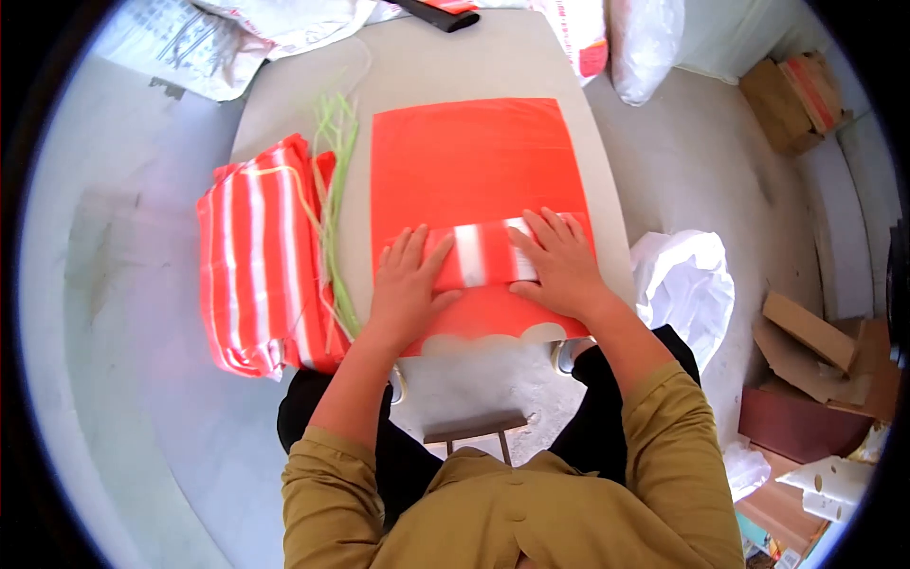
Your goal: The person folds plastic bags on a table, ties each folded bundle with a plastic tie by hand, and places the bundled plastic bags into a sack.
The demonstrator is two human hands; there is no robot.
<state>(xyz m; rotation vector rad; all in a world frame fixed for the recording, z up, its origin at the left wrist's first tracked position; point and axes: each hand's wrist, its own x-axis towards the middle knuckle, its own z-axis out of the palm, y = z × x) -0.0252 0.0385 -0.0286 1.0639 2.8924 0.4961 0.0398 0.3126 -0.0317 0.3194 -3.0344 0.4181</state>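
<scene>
A red plastic sheet lies spread on the table, its near edge wavy and hanging over the front. Across its lower half rests a folded red-and-white striped plastic bundle. My left hand lies on the bundle's left end, fingers stretched forward and palm down. On the right end lies my right hand, also flat with its fingers apart. Both thumbs point inward along the bundle's near side. Neither hand is wrapped around anything. What the palms cover is hidden.
Striped red-and-white plastic bags are stacked at the table's left edge, beside green plastic strips. To the right on the floor stands a white plastic bag. Cardboard boxes lie farther right. White sacks sit beyond the table.
</scene>
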